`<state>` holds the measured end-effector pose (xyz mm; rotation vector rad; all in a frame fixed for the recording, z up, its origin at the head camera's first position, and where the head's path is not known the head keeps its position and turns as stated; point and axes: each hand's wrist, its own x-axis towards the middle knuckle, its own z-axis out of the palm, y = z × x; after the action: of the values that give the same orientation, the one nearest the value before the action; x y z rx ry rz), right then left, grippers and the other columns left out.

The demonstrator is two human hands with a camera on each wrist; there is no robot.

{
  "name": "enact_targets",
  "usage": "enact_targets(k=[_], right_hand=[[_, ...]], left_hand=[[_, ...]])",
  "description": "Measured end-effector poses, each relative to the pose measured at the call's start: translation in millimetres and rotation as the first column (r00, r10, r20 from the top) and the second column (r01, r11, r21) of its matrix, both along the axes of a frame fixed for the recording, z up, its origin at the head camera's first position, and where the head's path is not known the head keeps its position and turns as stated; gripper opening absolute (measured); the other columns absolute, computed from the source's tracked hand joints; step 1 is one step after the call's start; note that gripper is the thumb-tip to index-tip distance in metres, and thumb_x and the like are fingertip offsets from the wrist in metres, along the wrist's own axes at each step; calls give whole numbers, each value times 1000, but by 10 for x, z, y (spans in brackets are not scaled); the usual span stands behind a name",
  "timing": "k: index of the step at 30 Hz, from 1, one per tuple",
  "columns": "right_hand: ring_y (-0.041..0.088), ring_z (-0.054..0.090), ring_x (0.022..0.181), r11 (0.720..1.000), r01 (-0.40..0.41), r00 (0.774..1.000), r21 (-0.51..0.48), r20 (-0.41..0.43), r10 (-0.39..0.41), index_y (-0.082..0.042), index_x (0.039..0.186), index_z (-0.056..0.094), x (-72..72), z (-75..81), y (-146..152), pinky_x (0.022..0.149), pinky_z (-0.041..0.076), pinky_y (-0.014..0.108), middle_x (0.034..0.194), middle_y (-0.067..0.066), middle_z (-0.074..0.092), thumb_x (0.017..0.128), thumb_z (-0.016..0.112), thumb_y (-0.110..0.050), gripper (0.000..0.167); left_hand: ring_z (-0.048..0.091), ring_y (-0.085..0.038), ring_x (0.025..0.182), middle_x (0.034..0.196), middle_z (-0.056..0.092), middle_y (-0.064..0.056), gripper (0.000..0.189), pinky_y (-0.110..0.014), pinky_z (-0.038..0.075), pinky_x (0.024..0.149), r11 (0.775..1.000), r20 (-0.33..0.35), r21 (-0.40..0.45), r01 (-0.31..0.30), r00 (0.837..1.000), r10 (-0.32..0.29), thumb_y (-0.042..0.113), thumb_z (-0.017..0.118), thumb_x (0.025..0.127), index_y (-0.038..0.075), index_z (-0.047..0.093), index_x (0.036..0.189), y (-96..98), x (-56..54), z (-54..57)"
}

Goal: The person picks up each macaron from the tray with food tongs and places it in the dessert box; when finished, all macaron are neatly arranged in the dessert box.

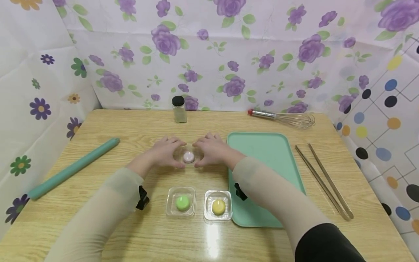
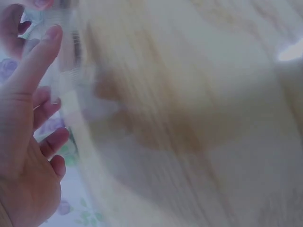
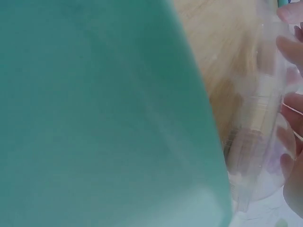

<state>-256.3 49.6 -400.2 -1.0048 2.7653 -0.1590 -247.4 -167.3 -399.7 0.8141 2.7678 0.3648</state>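
Observation:
A clear plastic container [image 1: 179,154] with a small pale lilac round piece [image 1: 188,157] inside lies between the two hands in the head view. My left hand [image 1: 165,152] holds its left side, the thumb on the near side and the fingers beyond. From the right, my right hand [image 1: 212,150] curves around the same container in a similar way. The right wrist view shows those fingers through the transparent plastic [image 3: 258,137]. Closer to me sit two clear square containers: one with a green round piece [image 1: 183,203], the other with a yellow round piece [image 1: 218,207].
A mint-green tray [image 1: 268,153] lies under the right forearm. Metal tongs [image 1: 324,182] are to its right, a whisk [image 1: 284,118] behind it. At the back stands a black-capped jar [image 1: 179,110]. A teal rolling pin [image 1: 73,168] lies at the left.

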Motion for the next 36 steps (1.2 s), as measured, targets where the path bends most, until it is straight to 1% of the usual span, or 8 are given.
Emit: enact_targets(k=[3, 6, 10, 15, 20, 23, 30, 36], right_hand=[[21, 37, 120, 1000, 12, 1000, -2, 18, -12, -17, 137, 48, 2, 3, -13, 98, 25, 44, 137, 0, 48, 72, 70, -59, 80], [21, 36, 119, 1000, 25, 999, 0, 23, -25, -18, 136, 49, 1, 13, -18, 97, 25, 44, 137, 0, 48, 71, 71, -59, 80], [21, 36, 120, 1000, 26, 999, 16, 23, -26, -19, 137, 48, 1, 31, -11, 97, 25, 45, 139, -1, 47, 72, 70, -60, 80], [22, 36, 121, 999, 24, 1000, 45, 17, -25, -19, 139, 46, -8, 51, 8, 97, 26, 44, 141, -1, 45, 75, 67, -61, 80], [23, 36, 123, 998, 35, 999, 56, -3, -35, -20, 140, 45, -15, 47, 51, 97, 27, 47, 142, -1, 43, 77, 64, -62, 78], [26, 36, 125, 999, 53, 998, 13, -16, -53, -20, 140, 45, -17, 90, 101, 99, 27, 51, 142, 0, 44, 77, 65, -60, 77], [30, 35, 125, 988, 72, 997, -137, -19, -76, -15, 139, 46, 7, 306, 383, 99, 23, 54, 140, 5, 45, 79, 68, -52, 74], [35, 32, 126, 974, 116, 993, -196, 7, -117, -12, 139, 46, 32, 336, 731, 101, 19, 57, 141, 8, 44, 79, 68, -51, 75]], left_hand=[[35, -43, 124, 142, 39, -16, 84, -60, 27, 99, 1000, 16, 15, -2, 1000, 2, 47, 76, 72, 9, 42, 140, -15, 13, -4], [35, -44, 123, 141, 39, -17, 84, -61, 26, 99, 999, 14, 39, 3, 1000, -4, 46, 76, 73, 8, 42, 140, -26, 23, 2], [37, -44, 122, 140, 42, -18, 79, -61, 25, 100, 999, -1, 47, 21, 1000, -21, 45, 74, 76, 7, 44, 138, -35, 21, 13], [38, -43, 121, 138, 45, -16, 71, -61, 23, 101, 999, -18, 44, 29, 999, -28, 45, 71, 79, 7, 48, 135, -51, -18, 9], [40, -40, 118, 136, 47, -13, 68, -57, 29, 98, 999, -60, 23, 39, 997, -38, 46, 70, 80, 9, 51, 132, -57, -47, -3], [41, -38, 118, 136, 47, -13, 65, -56, 31, 97, 999, -70, 11, 39, 997, -38, 46, 69, 81, 9, 52, 131, -55, -52, 1], [40, -40, 119, 136, 46, -15, 64, -57, 30, 97, 1000, -66, 6, 26, 997, -26, 45, 68, 82, 8, 52, 132, -48, -35, 51], [39, -40, 122, 136, 46, -16, 69, -56, 27, 101, 1000, -83, 1, 23, 996, -23, 49, 66, 82, 6, 50, 133, -89, -40, 38]])
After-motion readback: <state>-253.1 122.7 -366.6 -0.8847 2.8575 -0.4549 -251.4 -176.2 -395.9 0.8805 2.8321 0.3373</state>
